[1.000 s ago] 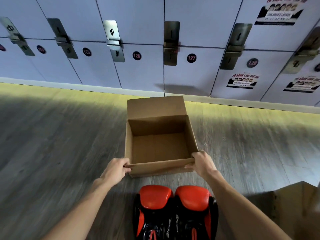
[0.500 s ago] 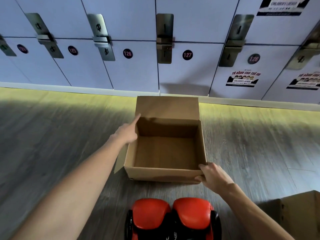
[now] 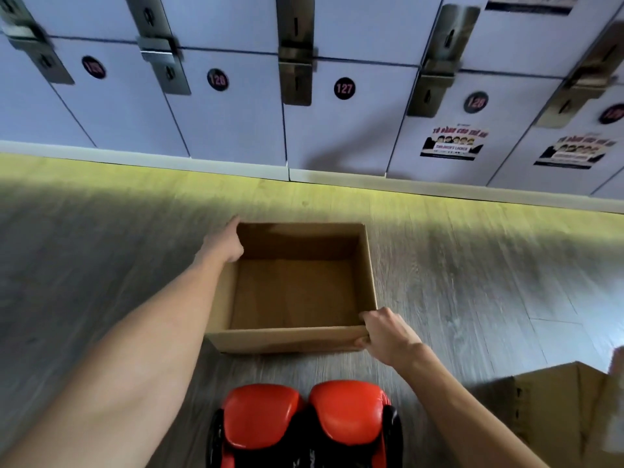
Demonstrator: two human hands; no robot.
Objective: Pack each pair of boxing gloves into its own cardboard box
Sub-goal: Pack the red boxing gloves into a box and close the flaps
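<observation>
Nearest the camera, a pair of red and black boxing gloves (image 3: 305, 423) is lying on the grey wood-look floor (image 3: 84, 265) at the bottom edge of the view, the two red padded ends sitting side by side and pointing away from the person. The gloves are resting just short of the cardboard box (image 3: 293, 339), with a strip of bare floor showing between them; they are not in it.

To the right, at the lower right corner, part of a second cardboard box (image 3: 557, 410) is showing, cut off by the frame, well apart from the gloves.

The right hand (image 3: 385, 336) is gripping the near right corner of the open box, fingers curled over the rim and thumb pressing on the outer face of the near wall. The box is standing upright on the floor with its top open and nothing showing inside but brown cardboard.

The left arm is reaching along the box's left side, and the left hand (image 3: 224, 243) is sitting at the far left corner, outside the wall. Its fingers are stretching forward along the corner, not closed round anything that can be seen; whether they are pressing on a flap I cannot tell.

Beyond the box, the floor is turning yellow-lit along the foot of a row of pale lockers (image 3: 337, 130). Round number plates are showing on the doors, one reading 127 (image 3: 344, 88), with metal latches above, and printed stickers (image 3: 451, 143) are showing on the right-hand doors.
</observation>
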